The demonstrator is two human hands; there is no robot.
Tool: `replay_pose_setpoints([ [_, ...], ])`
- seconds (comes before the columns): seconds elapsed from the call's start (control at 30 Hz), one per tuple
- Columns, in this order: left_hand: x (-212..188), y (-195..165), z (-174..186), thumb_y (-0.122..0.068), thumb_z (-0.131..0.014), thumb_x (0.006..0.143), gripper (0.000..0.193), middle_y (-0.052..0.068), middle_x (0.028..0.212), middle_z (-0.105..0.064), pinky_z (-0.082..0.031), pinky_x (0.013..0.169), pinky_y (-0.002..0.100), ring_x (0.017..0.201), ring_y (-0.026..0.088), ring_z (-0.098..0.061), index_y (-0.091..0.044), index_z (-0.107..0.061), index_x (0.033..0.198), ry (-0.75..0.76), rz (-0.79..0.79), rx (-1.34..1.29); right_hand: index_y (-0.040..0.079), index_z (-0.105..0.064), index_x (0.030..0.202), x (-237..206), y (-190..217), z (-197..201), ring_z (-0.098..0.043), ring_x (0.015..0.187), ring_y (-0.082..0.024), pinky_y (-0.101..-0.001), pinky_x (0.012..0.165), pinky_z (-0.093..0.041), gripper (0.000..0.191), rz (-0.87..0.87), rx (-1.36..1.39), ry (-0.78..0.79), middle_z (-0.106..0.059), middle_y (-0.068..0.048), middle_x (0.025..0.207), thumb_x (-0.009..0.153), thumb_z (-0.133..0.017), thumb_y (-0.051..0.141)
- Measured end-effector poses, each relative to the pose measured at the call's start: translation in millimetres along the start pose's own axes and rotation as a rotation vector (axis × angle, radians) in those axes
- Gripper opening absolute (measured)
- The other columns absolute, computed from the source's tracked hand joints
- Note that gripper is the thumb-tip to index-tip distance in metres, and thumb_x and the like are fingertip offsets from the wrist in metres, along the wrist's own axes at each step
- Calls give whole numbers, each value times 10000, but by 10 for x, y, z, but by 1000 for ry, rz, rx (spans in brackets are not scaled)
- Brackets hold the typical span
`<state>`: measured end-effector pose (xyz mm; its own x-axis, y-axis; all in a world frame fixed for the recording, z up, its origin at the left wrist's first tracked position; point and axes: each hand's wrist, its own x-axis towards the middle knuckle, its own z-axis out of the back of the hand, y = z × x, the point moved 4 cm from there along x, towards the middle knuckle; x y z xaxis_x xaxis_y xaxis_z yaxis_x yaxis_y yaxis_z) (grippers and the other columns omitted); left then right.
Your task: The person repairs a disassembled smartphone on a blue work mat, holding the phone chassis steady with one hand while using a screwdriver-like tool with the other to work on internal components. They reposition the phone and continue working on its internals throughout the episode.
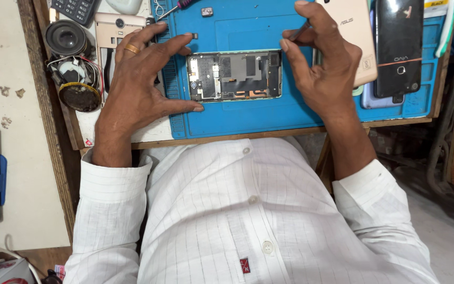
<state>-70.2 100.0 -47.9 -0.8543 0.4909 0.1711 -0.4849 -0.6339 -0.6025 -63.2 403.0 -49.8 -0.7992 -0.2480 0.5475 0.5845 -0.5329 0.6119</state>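
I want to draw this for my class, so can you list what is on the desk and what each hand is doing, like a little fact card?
place: blue work mat on a wooden desk
middle thing: opened phone, back cover off, inner parts showing
left hand: spread out, fingertips steadying the opened phone's left end; gold ring
right hand: pinching a thin tool above the phone's right end
right side: gold phone and black phone, both back up
left side: round speakers with wires
top: screwdriver
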Motion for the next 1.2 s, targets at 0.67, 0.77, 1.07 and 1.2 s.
replay_pose_setpoints([
  [0.67, 3, -34, 18, -501, -976, 508, 1123, 20, 1295, -730, -206, 1270, 528, 1507, 295, -398, -198, -554, 1505, -4, 8, -24, 135, -452, 1495, 101, -14, -61, -782, 854, -187, -285, 732, -621, 547, 41, -102, -53, -750, -157, 1082, 1089, -788, -10],
  [0.77, 34, -44, 20, -491, -973, 505, 1121, 22, 1299, -726, -196, 1272, 527, 1506, 289, -407, -194, -551, 1500, 0, 8, -18, 140, -424, 1498, 86, -33, -27, -794, 875, -180, -278, 781, -643, 521, 15, -68, -39, -745, -82, 914, 1123, -760, 4],
  [1.07, 43, -51, 14, -512, -973, 506, 1123, 24, 1326, -718, -184, 1279, 525, 1494, 305, -423, -191, -566, 1502, 0, -2, -9, 137, -259, 1516, -60, -110, 166, -805, 868, -221, -287, 779, -665, 523, -35, 62, -147, -781, -170, 982, 1208, -660, 5],
  [1.2, 58, -80, 29, -513, -978, 539, 1090, 28, 1326, -715, -207, 1285, 509, 1479, 295, -449, -189, -575, 1499, 6, -11, -21, 152, -192, 1545, -75, -132, 194, -808, 893, -227, -293, 799, -680, 567, -7, 63, -156, -783, -182, 1029, 1216, -628, 3],
])
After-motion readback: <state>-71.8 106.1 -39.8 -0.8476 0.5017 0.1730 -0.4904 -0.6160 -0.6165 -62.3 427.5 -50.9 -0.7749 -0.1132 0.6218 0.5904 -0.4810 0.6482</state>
